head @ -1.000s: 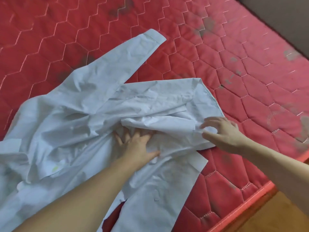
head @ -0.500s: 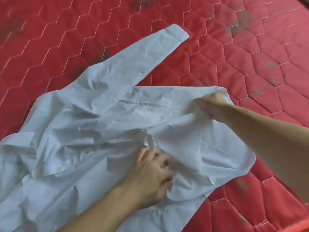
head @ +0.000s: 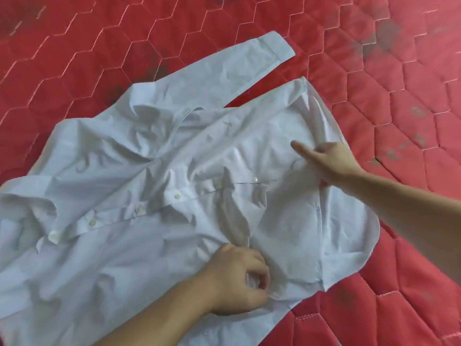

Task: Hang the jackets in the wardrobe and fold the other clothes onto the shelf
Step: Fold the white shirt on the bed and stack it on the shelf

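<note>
The red quilted mattress (head: pixel 374 71) carries the whole job, and the pale blue shirt (head: pixel 149 151) now lies on it front-up and far flatter than a second ago: the bunched panels that hid the placket have been pulled open, so a row of buttons (head: pixel 177 196) shows from the collar at the mattress's left side toward the hem at its lower right. One sleeve (head: pixel 237 68) stretches from the shirt's body toward the far side of the mattress, cuff flat. I would judge that this is the spreading step before the fold, and nearly done, though creases remain near the middle. The right hand (head: pixel 331 162) has come across from the shirt's far corner to its hem side and rests on the cloth, forefinger stretched out, the other fingers curled; whether it pinches the edge I cannot tell. The left hand (head: pixel 239 278) sits on the near panel, just below the placket, fingers curled and pinching a small fold of fabric.
</note>
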The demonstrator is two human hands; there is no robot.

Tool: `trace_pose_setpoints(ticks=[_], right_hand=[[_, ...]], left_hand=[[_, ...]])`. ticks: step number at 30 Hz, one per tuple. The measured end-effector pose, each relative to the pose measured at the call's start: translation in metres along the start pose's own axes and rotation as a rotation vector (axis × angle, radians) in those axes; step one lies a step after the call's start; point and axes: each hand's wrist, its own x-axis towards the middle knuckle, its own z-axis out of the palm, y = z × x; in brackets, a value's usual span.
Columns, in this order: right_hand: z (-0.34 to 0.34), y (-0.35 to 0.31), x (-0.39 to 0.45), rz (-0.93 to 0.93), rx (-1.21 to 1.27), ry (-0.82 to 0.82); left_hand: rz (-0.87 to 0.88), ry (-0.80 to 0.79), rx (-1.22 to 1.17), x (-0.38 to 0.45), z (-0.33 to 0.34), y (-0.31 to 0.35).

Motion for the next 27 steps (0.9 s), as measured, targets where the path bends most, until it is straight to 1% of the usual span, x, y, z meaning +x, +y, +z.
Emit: trace_pose_setpoints(ticks=[1,4,7,8,9,10,11,12,14,15,16,18,20,21,22,23,25,26,27], right_hand=[[0.005,0.003,-0.012,0.036,-0.057,-0.11],[0.017,0.005,-0.031,0.111,0.064,-0.351],[0.012,0.009,-0.042,0.075,0.109,-0.693],[0.008,0.015,-0.046,0.056,0.104,-0.775],[0.004,0.02,-0.051,0.038,0.088,-0.814],[0.002,0.024,-0.057,0.015,0.107,-0.811],[0.001,0.028,-0.062,0.001,0.191,-0.764],[0.001,0.033,-0.067,0.03,0.347,-0.679],[-0.004,0.045,-0.081,0.16,0.705,-0.476],[-0.008,0.053,-0.088,0.207,0.827,-0.442],[-0.011,0.061,-0.097,0.225,0.863,-0.486],[-0.015,0.074,-0.128,0.247,0.647,-0.641],[-0.01,0.083,-0.163,0.205,0.396,-0.744],[-0.006,0.085,-0.178,0.158,0.308,-0.757],[-0.002,0.089,-0.19,0.126,0.284,-0.733],[-0.001,0.091,-0.2,0.124,0.318,-0.683],[-0.006,0.103,-0.21,0.147,0.385,-0.597],[-0.01,0.11,-0.213,0.156,0.35,-0.606],[-0.014,0.12,-0.217,0.175,0.232,-0.631]], left_hand=[[-0.006,-0.001,-0.007,0.001,0.001,0.002],[-0.03,0.023,-0.139,0.006,0.0,0.004],[-0.078,0.0,-0.232,0.006,0.001,0.009],[-0.086,-0.01,-0.245,0.005,0.001,0.01],[-0.088,-0.019,-0.254,0.003,0.001,0.011],[-0.094,-0.026,-0.259,0.002,0.0,0.013],[-0.1,-0.035,-0.268,-0.001,0.0,0.013],[-0.107,-0.045,-0.274,-0.003,0.001,0.014],[-0.108,-0.074,-0.294,-0.012,0.004,0.017],[-0.103,-0.085,-0.315,-0.017,0.006,0.019],[-0.103,-0.091,-0.338,-0.021,0.009,0.021],[-0.107,-0.091,-0.363,-0.031,0.018,0.026],[-0.096,-0.057,-0.323,-0.039,0.028,0.027],[-0.082,-0.034,-0.287,-0.045,0.033,0.027],[-0.052,-0.002,-0.24,-0.052,0.038,0.026],[-0.002,0.042,-0.18,-0.06,0.041,0.02],[0.072,0.164,0.034,-0.078,0.04,0.004],[0.062,0.221,0.203,-0.089,0.04,-0.008],[0.004,0.266,0.388,-0.101,0.04,-0.021]])
